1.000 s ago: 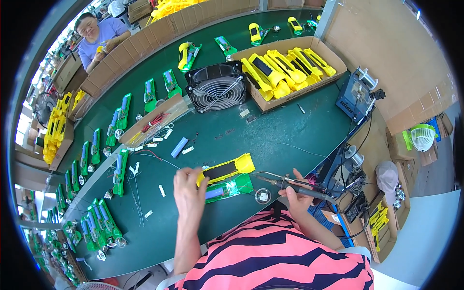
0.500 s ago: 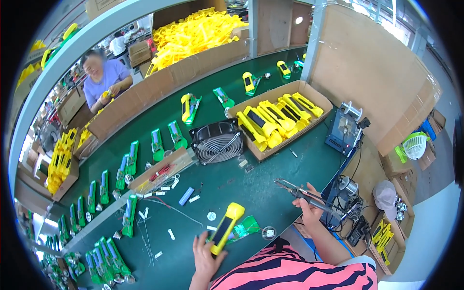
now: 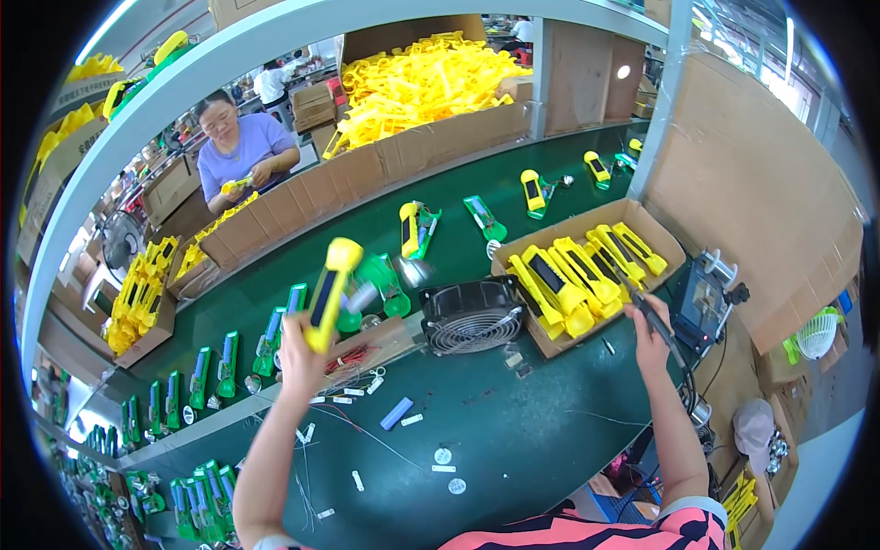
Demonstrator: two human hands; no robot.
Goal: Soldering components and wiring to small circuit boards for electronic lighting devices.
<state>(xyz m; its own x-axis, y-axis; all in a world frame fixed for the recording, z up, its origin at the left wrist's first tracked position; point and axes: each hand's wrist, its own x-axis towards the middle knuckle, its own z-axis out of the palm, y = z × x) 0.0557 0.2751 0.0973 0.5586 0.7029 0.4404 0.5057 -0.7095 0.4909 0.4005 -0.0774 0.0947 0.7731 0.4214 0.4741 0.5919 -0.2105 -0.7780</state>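
Observation:
In my left hand [image 3: 301, 356] is a yellow flashlight casing [image 3: 335, 280] with a dark panel, raised over the far green belt at left. Blurred green and silvery parts beside it overlap the pieces behind, so I cannot tell which hang from the casing. My right hand [image 3: 649, 332] grips a soldering iron [image 3: 662, 328]. Its tip points toward the right end of a cardboard tray [image 3: 552, 346], where several yellow casings [image 3: 566, 282] with dark panels lie.
A black fan [image 3: 472, 316] stands beside the tray. Green flashlight pieces [image 3: 227, 365] line the belt [image 3: 316, 229]. A blue cell [image 3: 397, 412] and small white parts lie on the table. The soldering station [image 3: 698, 298] is at right. Across the belt sits a person in purple [image 3: 246, 151].
My left hand has lifted the casing from the near table edge up and away to the belt. My right hand has moved farther out and right with the soldering iron. The view has shifted.

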